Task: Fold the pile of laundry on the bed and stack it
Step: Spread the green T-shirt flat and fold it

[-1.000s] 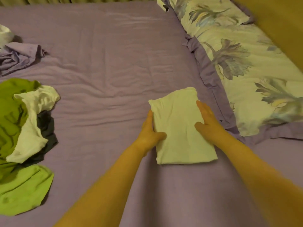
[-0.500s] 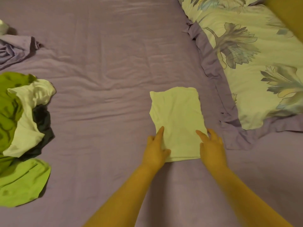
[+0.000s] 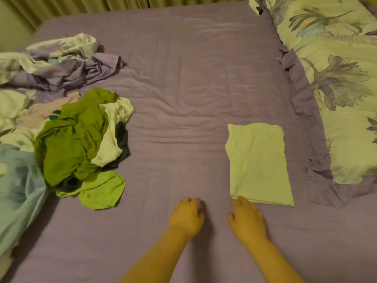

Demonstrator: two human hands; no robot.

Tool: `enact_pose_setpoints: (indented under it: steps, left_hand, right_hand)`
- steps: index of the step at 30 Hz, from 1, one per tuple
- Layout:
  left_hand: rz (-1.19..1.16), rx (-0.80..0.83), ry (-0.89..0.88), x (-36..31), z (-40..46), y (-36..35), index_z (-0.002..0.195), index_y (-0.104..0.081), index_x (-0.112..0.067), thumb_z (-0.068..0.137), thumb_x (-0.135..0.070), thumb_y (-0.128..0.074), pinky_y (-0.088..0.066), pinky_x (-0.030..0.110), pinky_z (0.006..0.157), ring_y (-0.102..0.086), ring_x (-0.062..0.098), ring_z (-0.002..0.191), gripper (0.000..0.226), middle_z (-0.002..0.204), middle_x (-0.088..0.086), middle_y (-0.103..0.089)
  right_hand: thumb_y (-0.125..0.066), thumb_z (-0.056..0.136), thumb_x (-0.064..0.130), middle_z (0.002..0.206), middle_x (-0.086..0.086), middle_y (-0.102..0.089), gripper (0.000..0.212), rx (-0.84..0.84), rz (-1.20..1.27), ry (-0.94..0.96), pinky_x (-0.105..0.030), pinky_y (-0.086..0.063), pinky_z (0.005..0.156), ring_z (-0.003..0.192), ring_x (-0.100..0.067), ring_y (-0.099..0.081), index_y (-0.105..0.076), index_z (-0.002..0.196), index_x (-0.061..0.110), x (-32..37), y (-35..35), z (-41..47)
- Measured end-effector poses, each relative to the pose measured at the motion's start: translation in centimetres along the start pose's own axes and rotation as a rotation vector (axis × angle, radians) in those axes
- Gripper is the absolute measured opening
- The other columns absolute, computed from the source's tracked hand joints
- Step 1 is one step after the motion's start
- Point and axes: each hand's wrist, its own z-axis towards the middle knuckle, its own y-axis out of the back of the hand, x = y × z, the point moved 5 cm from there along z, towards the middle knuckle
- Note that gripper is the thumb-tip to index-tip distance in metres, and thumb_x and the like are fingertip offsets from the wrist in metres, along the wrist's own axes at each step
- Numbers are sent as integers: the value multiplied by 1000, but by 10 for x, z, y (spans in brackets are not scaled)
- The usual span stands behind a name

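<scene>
On the purple bed (image 3: 183, 88), the folded shirt (image 3: 258, 164) lies centre-right. Left hand (image 3: 186, 217) loosely curled and right hand (image 3: 245, 217) relaxed hold nothing. Next garment from the pile (image 3: 77, 139), at left, is best spread flat first.

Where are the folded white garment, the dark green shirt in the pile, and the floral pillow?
folded white garment (image 3: 258, 164), head view, middle of its top face
dark green shirt (image 3: 71, 139), head view, its bunched middle
floral pillow (image 3: 344, 103), head view, its printed top
</scene>
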Motion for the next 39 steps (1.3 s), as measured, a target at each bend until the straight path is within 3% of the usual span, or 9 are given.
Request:
enact_pose_setpoints:
  steps: [18, 23, 30, 34, 39]
  left_hand:
    - [-98, -27, 287, 256, -101, 67, 128, -53, -19, 97, -40, -41, -44, 33, 94, -53, 27, 120, 40, 132, 4, -57]
    - [-32, -95, 231, 322, -96, 113, 125, -56, -19, 96, -39, -40, -43, 32, 92, -55, 27, 116, 38, 128, 3, -58]
    - [128, -365, 44, 364, -47, 210, 118, -59, -19, 96, -36, -41, -41, 34, 82, -50, 25, 112, 32, 117, 4, -57]
    - [135, -466, -20, 362, -3, 238, 120, -56, -15, 98, -27, -42, -42, 36, 81, -44, 26, 114, 29, 123, 7, -50]
    - [225, -522, -39, 357, 38, 238, 126, -51, -17, 95, -17, -48, -34, 35, 77, -38, 30, 119, 32, 131, 11, -39]
  right_hand:
    - [-39, 97, 41, 144, 4, -42, 48, 129, -143, 314, -26, -36, 103, 130, -17, -41, -36, 143, 27, 267, -44, -33]
    - [-39, 96, 42, 140, 3, -46, 44, 86, -174, 315, -27, -39, 98, 126, -19, -44, -43, 137, 26, 347, -48, -15]
    - [-42, 97, 38, 134, -5, -51, 39, -13, -45, 257, -33, -43, 92, 122, -26, -47, -49, 132, 20, 437, -26, 42]
    - [-46, 94, 29, 124, -8, -57, 33, -62, 41, 233, -38, -49, 84, 110, -29, -54, -59, 122, 18, 457, -23, 68]
    - [-46, 94, 26, 129, -6, -54, 34, -76, 45, 218, -36, -47, 90, 115, -26, -51, -58, 125, 19, 440, -35, 73]
